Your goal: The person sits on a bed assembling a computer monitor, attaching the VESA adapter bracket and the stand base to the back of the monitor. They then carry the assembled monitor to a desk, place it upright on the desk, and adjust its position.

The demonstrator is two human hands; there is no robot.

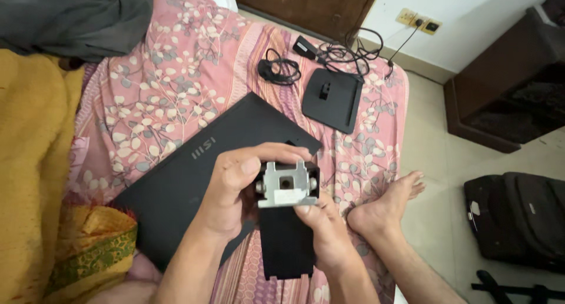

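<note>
Monitor stand arm (286, 239): flat black matte plastic column, long axis running near-vertical in frame, foot end toward the person, head end pointing away toward the far side of the bed. Head end carries a grey metal hinge bracket (286, 185), squarish, bare brushed look, round hole in the middle, small notched tabs on top, stubby pins out both sides.

Left hand (232, 189) closed around the bracket's left side, fingers curled over the top, thumb on the near face. Right hand (326, 236) gripping the arm's right edge just below the bracket, thumb pressed at the bracket's lower edge. Arm held up above the bed, over the lower corner of the monitor.

Monitor (194, 168) lies back-up, black, flat rectangle, set diagonal on the pink floral bedsheet (170, 80). Black square stand base (333, 98) farther off on the sheet, near coiled black cables (279, 68). Yellow cloth (35, 163) at left. Bare foot (385, 207) rests at bed edge, right of the hands. Black bag (518, 216) on tiled floor.
</note>
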